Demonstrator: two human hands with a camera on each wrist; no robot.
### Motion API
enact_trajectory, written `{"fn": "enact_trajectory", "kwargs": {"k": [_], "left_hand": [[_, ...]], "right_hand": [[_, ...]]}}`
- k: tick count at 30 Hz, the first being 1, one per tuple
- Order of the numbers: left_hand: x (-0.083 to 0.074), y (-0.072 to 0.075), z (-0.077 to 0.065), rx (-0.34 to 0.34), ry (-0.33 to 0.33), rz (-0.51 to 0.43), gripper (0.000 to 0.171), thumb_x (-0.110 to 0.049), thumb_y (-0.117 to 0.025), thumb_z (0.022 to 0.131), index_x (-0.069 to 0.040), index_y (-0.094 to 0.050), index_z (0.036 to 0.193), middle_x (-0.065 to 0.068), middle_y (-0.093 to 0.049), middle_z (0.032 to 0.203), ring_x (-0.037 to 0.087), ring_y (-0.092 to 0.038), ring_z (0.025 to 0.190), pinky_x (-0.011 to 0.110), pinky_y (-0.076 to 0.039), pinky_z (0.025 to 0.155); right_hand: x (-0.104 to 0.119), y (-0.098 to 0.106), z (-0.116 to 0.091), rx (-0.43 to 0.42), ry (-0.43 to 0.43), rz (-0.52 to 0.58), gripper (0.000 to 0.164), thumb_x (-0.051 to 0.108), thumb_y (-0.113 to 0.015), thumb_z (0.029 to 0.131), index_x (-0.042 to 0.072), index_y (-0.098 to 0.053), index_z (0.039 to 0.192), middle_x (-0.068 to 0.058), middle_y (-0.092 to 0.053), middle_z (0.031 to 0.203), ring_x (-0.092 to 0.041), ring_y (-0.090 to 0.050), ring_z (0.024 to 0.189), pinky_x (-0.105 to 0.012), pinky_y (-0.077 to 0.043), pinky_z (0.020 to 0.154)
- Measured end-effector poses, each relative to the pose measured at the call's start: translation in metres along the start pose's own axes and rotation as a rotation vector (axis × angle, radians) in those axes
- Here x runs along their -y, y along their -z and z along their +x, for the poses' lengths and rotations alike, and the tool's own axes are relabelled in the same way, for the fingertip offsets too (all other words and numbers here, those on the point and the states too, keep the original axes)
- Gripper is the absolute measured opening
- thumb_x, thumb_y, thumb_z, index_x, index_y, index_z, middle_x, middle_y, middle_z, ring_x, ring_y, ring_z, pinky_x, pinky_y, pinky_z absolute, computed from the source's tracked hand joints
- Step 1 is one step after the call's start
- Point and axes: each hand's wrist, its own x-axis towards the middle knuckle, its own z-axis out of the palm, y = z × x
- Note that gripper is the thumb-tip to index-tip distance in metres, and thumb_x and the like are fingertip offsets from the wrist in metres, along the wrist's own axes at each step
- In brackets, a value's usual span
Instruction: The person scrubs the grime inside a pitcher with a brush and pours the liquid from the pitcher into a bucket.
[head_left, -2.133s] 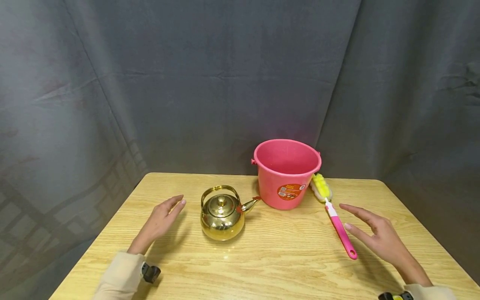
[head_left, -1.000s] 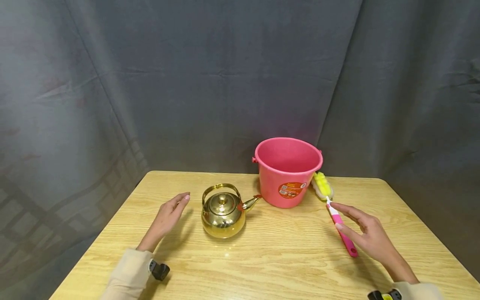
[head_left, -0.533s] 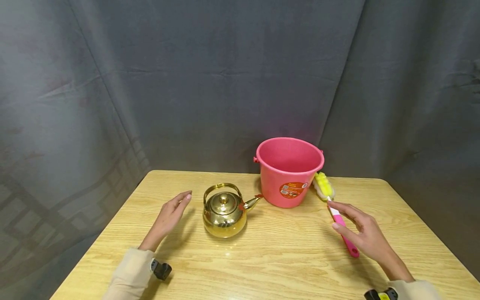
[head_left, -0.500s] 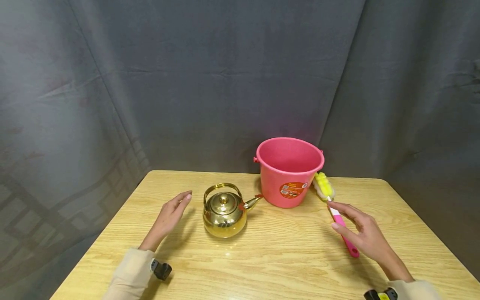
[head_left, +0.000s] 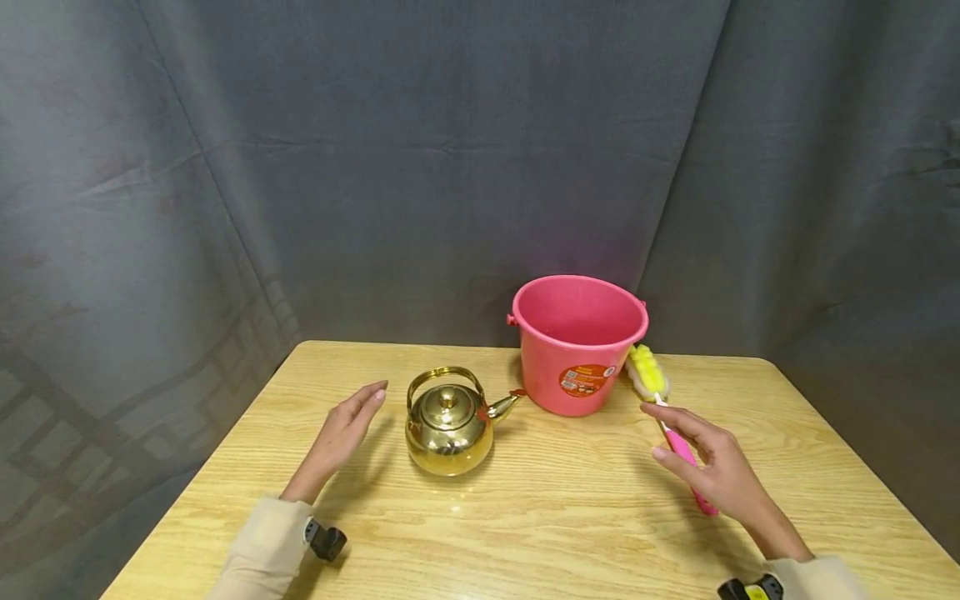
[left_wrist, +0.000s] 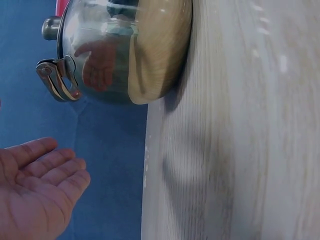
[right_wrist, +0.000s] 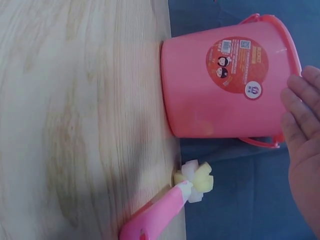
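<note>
A shiny gold kettle (head_left: 447,442) with a lid and an arched handle stands on the table, its spout toward the bucket. My left hand (head_left: 341,433) hovers to its left, fingers extended and holding nothing; in the left wrist view the palm (left_wrist: 37,195) faces up beside the kettle (left_wrist: 115,50). To the right lies a sponge brush (head_left: 681,447) with a pink and white handle and a yellow head. My right hand (head_left: 708,462) is held over the brush handle, fingers relaxed and apart, partly hiding it. The right wrist view shows the brush (right_wrist: 160,212) below this hand (right_wrist: 305,135).
A pink bucket (head_left: 558,375) with a round red label stands at the back of the wooden table (head_left: 540,533), just beyond the kettle's spout. The brush head is against its right side. A grey curtain (head_left: 450,167) hangs behind the table.
My right hand has moved left, from beside the brush to over its handle. My left hand has shifted slightly right toward the kettle. Kettle, bucket and brush stay in place.
</note>
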Motion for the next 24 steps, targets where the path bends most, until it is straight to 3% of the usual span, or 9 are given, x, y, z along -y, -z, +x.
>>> {"fn": "enact_trajectory", "kwargs": {"k": [11,24], "left_hand": [[0.001,-0.002,0.0,0.005,-0.017,-0.031,0.055,-0.037,-0.039,0.105,0.001,-0.041,0.145,0.023,-0.043,0.144,0.042,-0.041,0.13,0.058,-0.034,0.105],[-0.003,-0.004,-0.001,0.014,-0.011,-0.079,0.056,-0.034,-0.045,0.104,-0.006,-0.033,0.151,0.021,-0.028,0.153,0.044,-0.028,0.136,0.058,-0.03,0.106]], "right_hand": [[0.004,-0.007,0.002,0.007,0.023,0.02,0.058,-0.004,-0.074,0.081,0.009,-0.056,0.135,-0.011,-0.058,0.132,-0.001,-0.044,0.126,-0.009,-0.031,0.099],[0.005,-0.013,0.004,0.016,0.038,0.033,0.061,-0.004,-0.075,0.08,0.011,-0.055,0.136,-0.008,-0.058,0.133,-0.003,-0.047,0.124,-0.011,-0.037,0.097]]}}
